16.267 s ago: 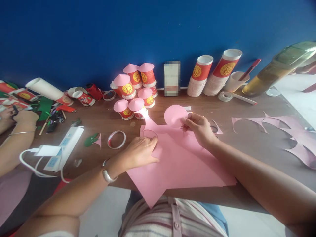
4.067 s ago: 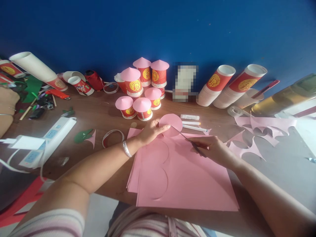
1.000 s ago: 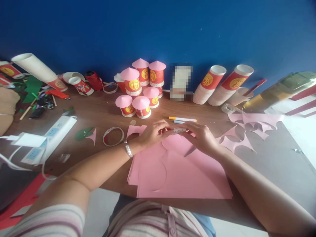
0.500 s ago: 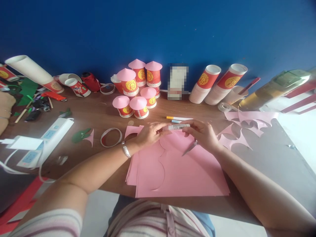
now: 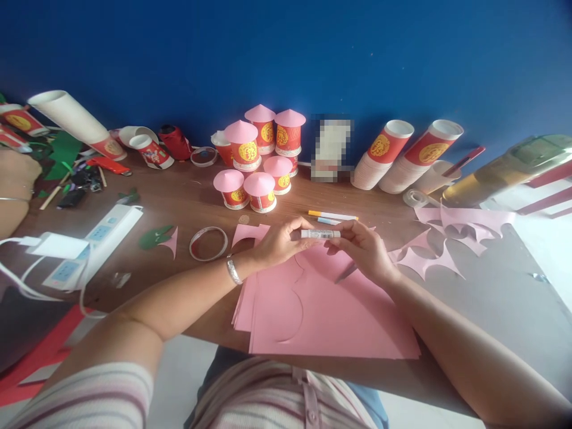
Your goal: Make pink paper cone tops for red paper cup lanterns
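A small white glue stick [image 5: 320, 233] is held level in front of me by both hands, above the far part of some pink paper sheets [image 5: 330, 316]. My left hand [image 5: 279, 243] pinches its left end between thumb and fingers. At its right end, the fingers of my right hand [image 5: 365, 247] are closed on it. Below my right hand, the grey blade of scissors [image 5: 347, 272] lies on the pink paper; the handles are hidden. Curved cut lines show on the top sheet.
Red paper cups with pink cone tops [image 5: 241, 143] stand at the back, beside leaning cup stacks [image 5: 382, 149]. Markers [image 5: 333, 215] lie beyond my hands, pink scraps [image 5: 429, 256] to the right. A power strip [image 5: 93, 247] and another person's hand [image 5: 15, 187] are at left.
The glue stick has turned a little, now lying more level between my hands. My right hand covers more of the scissors. The whole view has shifted slightly.
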